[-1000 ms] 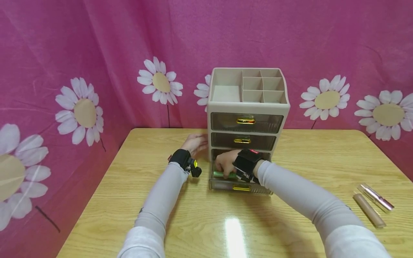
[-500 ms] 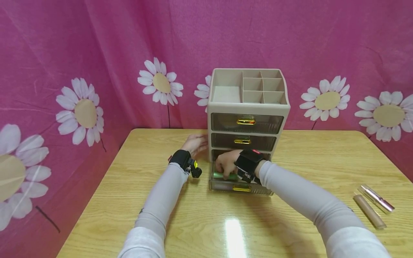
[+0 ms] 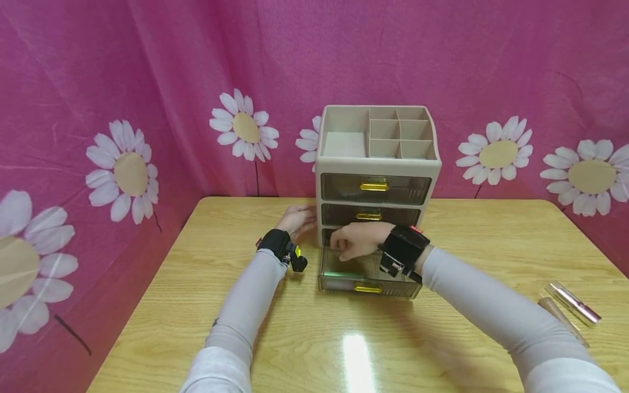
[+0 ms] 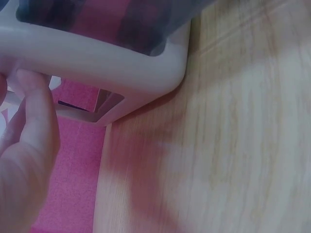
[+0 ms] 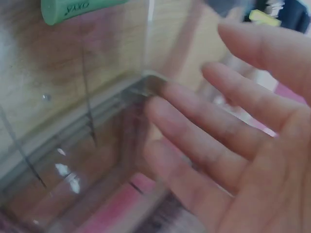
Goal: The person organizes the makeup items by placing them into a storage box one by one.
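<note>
A beige drawer organizer (image 3: pixel 378 162) stands on the table, its bottom clear drawer (image 3: pixel 336 285) pulled out. My left hand (image 3: pixel 296 219) rests against the organizer's left side; in the left wrist view its fingertips (image 4: pixel 34 80) touch the frame beside an opening. Over the pulled-out drawer hovers my right hand (image 3: pixel 361 239), holding nothing. The right wrist view shows its fingers (image 5: pixel 194 141) spread and relaxed. A green tube (image 5: pixel 80 8) with dark lettering lies in the drawer, partly cut off by that view's edge.
Two upper drawers with gold handles (image 3: pixel 374 186) are closed. A clear tube with a pinkish cap (image 3: pixel 572 302) and a beige tube (image 3: pixel 560 316) lie at the table's right. Behind hangs a pink flowered curtain (image 3: pixel 285 49).
My right hand has let go of the green tube, leaving it in the drawer, and has risen slightly up and to the right. The left hand has stayed in place.
</note>
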{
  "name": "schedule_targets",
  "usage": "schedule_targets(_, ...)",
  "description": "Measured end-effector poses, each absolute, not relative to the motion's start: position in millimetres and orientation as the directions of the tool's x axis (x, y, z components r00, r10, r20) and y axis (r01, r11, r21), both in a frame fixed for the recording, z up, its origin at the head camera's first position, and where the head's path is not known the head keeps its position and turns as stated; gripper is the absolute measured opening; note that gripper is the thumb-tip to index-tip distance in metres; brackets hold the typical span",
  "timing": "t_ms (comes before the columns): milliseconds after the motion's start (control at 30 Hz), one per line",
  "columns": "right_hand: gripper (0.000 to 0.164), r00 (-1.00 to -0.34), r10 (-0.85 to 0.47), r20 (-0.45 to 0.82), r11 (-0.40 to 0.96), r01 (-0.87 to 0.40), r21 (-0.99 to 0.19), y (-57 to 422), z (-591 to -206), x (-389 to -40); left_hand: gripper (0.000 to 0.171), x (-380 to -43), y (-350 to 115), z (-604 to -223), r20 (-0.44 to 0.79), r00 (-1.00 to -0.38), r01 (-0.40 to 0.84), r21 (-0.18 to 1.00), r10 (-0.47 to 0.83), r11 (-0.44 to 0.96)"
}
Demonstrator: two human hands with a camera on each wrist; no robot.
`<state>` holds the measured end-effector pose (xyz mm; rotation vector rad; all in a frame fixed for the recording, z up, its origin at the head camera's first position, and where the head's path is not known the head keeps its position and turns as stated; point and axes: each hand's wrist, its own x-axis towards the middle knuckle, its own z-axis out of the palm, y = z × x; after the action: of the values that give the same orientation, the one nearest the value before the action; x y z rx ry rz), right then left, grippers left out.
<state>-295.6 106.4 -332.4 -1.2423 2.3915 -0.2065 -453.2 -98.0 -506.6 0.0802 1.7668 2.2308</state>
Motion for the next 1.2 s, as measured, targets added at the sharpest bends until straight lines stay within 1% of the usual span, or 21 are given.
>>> schedule_targets(67, 0.035, -0.515, -0.833, -0.205, 0.554, -0.769, -0.318, 113.6, -327.6, -284.9, 0.042, -439.8, -94.8, -493.6, -0.148, -0.956, -0.201, 0.959, 0.253, -0.199)
schedule_targets(133, 0.041, -0.528, -0.844, -0.097, 0.53, -0.793, -0.3, 121.3, -323.3, -273.1, 0.04, -415.3, -88.5, -467.3, -0.178, -0.959, -0.217, 0.962, 0.222, -0.166)
schedule_targets(233, 0.05, -0.538, -0.841, 0.055, 0.517, -0.829, -0.215, 135.4, -318.2, -255.2, 0.038, -379.2, -78.2, -425.4, -0.246, -0.957, -0.263, 0.96, 0.153, -0.099)
schedule_targets(333, 0.059, -0.523, -0.829, 0.197, 0.516, -0.852, -0.087, 151.3, -314.7, -239.0, 0.037, -369.7, -77.2, -414.6, -0.233, -0.961, -0.247, 0.965, 0.147, -0.087)
schedule_targets(367, 0.062, -0.518, -0.821, 0.238, 0.523, -0.851, -0.047, 156.9, -314.2, -234.6, 0.037, -369.1, -78.5, -414.5, -0.217, -0.963, -0.234, 0.967, 0.161, -0.098)
schedule_targets(400, 0.063, -0.517, -0.811, 0.274, 0.532, -0.846, -0.022, 162.5, -313.3, -230.6, 0.036, -378.3, -82.2, -424.7, -0.183, -0.965, -0.208, 0.971, 0.189, -0.122)
schedule_targets(467, 0.065, -0.517, -0.79, 0.331, 0.551, -0.835, 0.01, 174.2, -312.8, -224.0, 0.035, -390.9, -86.6, -438.4, -0.166, -0.962, -0.2, 0.968, 0.216, -0.15)
schedule_targets(533, 0.063, -0.522, -0.765, 0.377, 0.569, -0.822, 0.016, 187.1, -312.3, -219.1, 0.035, -407.5, -90.8, -455.7, -0.164, -0.957, -0.209, 0.962, 0.241, -0.174)
schedule_targets(567, 0.062, -0.528, -0.75, 0.398, 0.58, -0.815, 0.01, 194.0, -311.8, -216.8, 0.035, -406.3, -91.2, -454.8, -0.158, -0.955, -0.208, 0.961, 0.253, -0.184)
schedule_targets(600, 0.061, -0.533, -0.735, 0.419, 0.59, -0.807, 0.007, 201.0, -311.2, -215.0, 0.035, -419.3, -93.2, -468.1, -0.15, -0.954, -0.202, 0.961, 0.261, -0.187)
schedule_targets(700, 0.063, -0.548, -0.681, 0.487, 0.628, -0.778, 0.003, 223.3, -309.6, -210.7, 0.035, -435.3, -95.2, -485.3, -0.144, -0.951, -0.202, 0.959, 0.274, -0.197)
schedule_targets(767, 0.063, -0.572, -0.638, 0.516, 0.669, -0.744, 0.002, 239.2, -310.2, -208.5, 0.035, -442.6, -96.2, -493.2, -0.128, -0.952, -0.189, 0.96, 0.279, -0.205)
schedule_targets(800, 0.063, -0.587, -0.616, 0.525, 0.69, -0.724, 0.001, 247.3, -311.1, -207.6, 0.034, -456.1, -98.4, -507.2, -0.12, -0.95, -0.186, 0.959, 0.287, -0.216)
schedule_targets(867, 0.063, -0.628, -0.569, 0.532, 0.738, -0.674, -0.007, 264.2, -315.2, -205.6, 0.034, -455.7, -97.5, -506.9, -0.129, -0.953, -0.193, 0.957, 0.274, -0.218)
schedule_targets(933, 0.07, -0.68, -0.517, 0.52, 0.787, -0.617, -0.024, 281.7, -321.9, -203.2, 0.036, -456.7, -96.0, -507.8, -0.133, -0.954, -0.193, 0.958, 0.268, -0.211)
schedule_targets(1033, 0.078, -0.762, -0.437, 0.479, 0.844, -0.53, -0.074, 307.5, -335.8, -199.7, 0.036, -459.6, -96.0, -511.9, -0.118, -0.952, -0.182, 0.96, 0.281, -0.213)
schedule_targets(1067, 0.079, -0.791, -0.407, 0.457, 0.863, -0.497, -0.092, 315.9, -340.7, -198.3, 0.037, -455.7, -95.3, -508.2, -0.126, -0.952, -0.189, 0.959, 0.28, -0.211)
schedule_targets(1100, 0.079, -0.821, -0.377, 0.43, 0.88, -0.462, -0.11, 324.0, -345.7, -197.1, 0.038, -455.7, -96.7, -509.0, -0.105, -0.949, -0.175, 0.96, 0.297, -0.219)
schedule_targets(1167, 0.08, -0.87, -0.322, 0.374, 0.909, -0.395, -0.136, 339.0, -355.1, -195.2, 0.038, -442.6, -94.6, -494.3, -0.125, -0.951, -0.188, 0.96, 0.284, -0.207)
schedule_targets(1200, 0.081, -0.892, -0.295, 0.343, 0.921, -0.361, -0.148, 345.7, -359.3, -194.2, 0.038, -449.3, -96.2, -501.9, -0.127, -0.95, -0.191, 0.958, 0.285, -0.212)
